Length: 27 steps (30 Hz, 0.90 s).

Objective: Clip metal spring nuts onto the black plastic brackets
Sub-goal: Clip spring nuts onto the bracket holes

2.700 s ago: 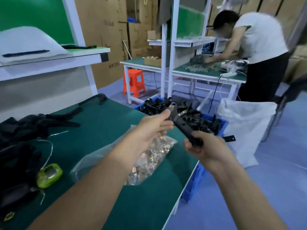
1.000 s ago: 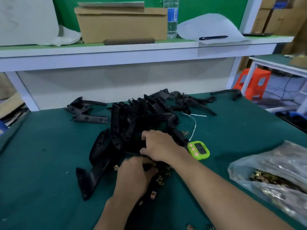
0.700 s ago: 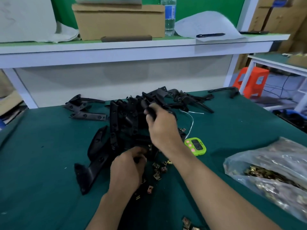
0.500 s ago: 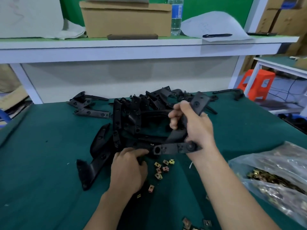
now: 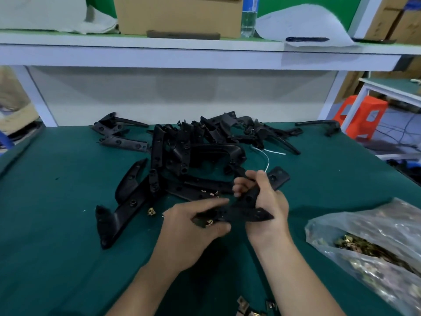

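**Both hands on 1 bracket, a spring nut at its left tip**

The right hand point(image 5: 271, 208) grips a black bracket point(image 5: 247, 213), fingers curled round the middle of the part. The thumb lies along the upper arm, whose flat end with a hole juts out past the knuckles, up and to the right. The bracket's lower arm runs leftward out of that palm to the left hand point(image 5: 193, 231), which closes on its tip. There thumb and forefinger pinch a brass-coloured spring nut point(image 5: 208, 222) against the plastic. How far the nut sits on the edge cannot be told, since the fingers cover most of it. Both hands are over the green table point(image 5: 57, 201).

Beyond the fingertips of both hands lies the tangled pile of brackets point(image 5: 193, 156). A white cord point(image 5: 267, 160) trails out of it just past the right hand's knuckles.

To the left of the left hand, 1 loose nut point(image 5: 150, 211) lies on the mat beside a long bracket. Right of the right wrist, near but apart, a clear plastic bag point(image 5: 376, 242) holds many more nuts. A few spare nuts point(image 5: 245, 303) lie between the 2 forearms at the bottom edge.

Far beyond the hands, a white shelf point(image 5: 182, 55) bears a cardboard box point(image 5: 177, 14) and a water bottle point(image 5: 249, 19).
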Each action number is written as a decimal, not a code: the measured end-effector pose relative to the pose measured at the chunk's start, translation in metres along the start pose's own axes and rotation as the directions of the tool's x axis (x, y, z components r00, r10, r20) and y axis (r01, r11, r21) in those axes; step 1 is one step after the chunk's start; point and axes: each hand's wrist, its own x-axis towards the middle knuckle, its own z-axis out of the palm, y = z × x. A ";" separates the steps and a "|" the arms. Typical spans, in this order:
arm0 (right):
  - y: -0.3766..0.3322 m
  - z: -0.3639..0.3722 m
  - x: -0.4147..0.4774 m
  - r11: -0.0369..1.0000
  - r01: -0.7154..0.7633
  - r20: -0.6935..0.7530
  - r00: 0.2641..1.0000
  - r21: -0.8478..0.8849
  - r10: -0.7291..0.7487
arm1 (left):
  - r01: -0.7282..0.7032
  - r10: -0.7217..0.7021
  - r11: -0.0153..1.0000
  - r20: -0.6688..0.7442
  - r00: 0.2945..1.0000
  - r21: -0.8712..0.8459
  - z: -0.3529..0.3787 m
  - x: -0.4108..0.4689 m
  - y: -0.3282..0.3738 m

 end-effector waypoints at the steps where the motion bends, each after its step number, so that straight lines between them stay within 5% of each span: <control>1: 0.002 -0.001 -0.002 0.998 -0.026 0.047 0.999 -0.054 0.028 | 0.025 -0.029 0.999 -0.119 0.992 -0.040 0.004 0.001 0.001; 4: 0.005 -0.003 -0.006 0.981 -0.083 0.247 0.961 -0.177 0.126 | 0.185 -0.284 0.910 -0.232 0.930 -0.370 0.012 0.003 0.009; 7: 0.005 -0.005 -0.011 0.968 -0.059 0.432 0.887 -0.242 0.162 | 0.338 -0.407 0.846 -0.092 0.909 -0.413 0.008 0.001 0.014; 10: 0.007 -0.003 -0.013 0.966 -0.199 0.429 0.867 -0.167 0.253 | 0.331 -0.344 0.930 -0.059 0.937 -0.162 0.007 -0.002 0.011; 15: -0.005 -0.012 -0.005 0.946 -0.325 0.305 0.899 -0.013 0.313 | 0.216 -0.077 0.933 -0.424 0.902 0.289 -0.009 0.000 -0.002; 21: -0.007 -0.017 0.002 0.945 -0.327 0.249 0.915 -0.009 0.319 | 0.076 -0.056 0.825 -0.052 0.997 0.559 -0.002 0.000 -0.010; 27: -0.005 -0.021 0.006 0.961 -0.277 0.212 0.940 0.022 0.267 | -0.007 -0.020 0.758 0.034 0.999 0.652 0.009 0.000 -0.008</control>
